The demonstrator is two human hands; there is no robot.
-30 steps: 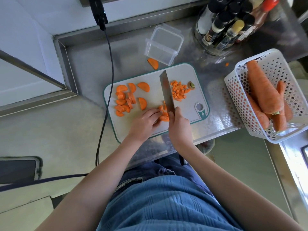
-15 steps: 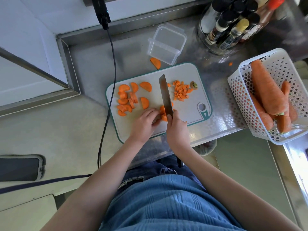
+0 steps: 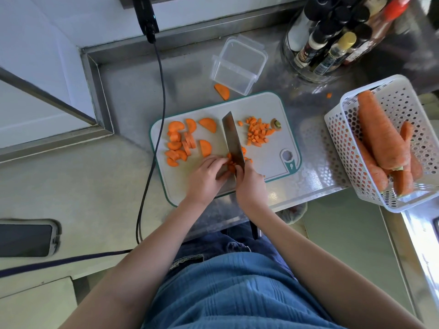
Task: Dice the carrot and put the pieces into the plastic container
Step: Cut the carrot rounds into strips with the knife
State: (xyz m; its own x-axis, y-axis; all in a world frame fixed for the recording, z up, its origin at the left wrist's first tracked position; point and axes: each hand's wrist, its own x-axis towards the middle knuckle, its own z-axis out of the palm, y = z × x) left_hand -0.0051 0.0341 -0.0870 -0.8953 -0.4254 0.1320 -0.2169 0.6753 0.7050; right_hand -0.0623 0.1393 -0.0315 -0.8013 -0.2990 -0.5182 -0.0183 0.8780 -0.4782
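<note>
One knife [image 3: 233, 138], one cutting board [image 3: 268, 153], one plastic container [image 3: 238, 65], one basket [image 3: 403, 91]

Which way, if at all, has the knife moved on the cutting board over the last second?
Yes. The knife tip has drawn back from the cutting board's far edge toward the person, leaving a gap beside the diced carrot pile.

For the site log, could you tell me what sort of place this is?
Most likely a kitchen prep counter: a stainless steel worktop holding a cutting board with chopped carrot, a cluster of condiment bottles, and a basket of whole carrots.
</note>
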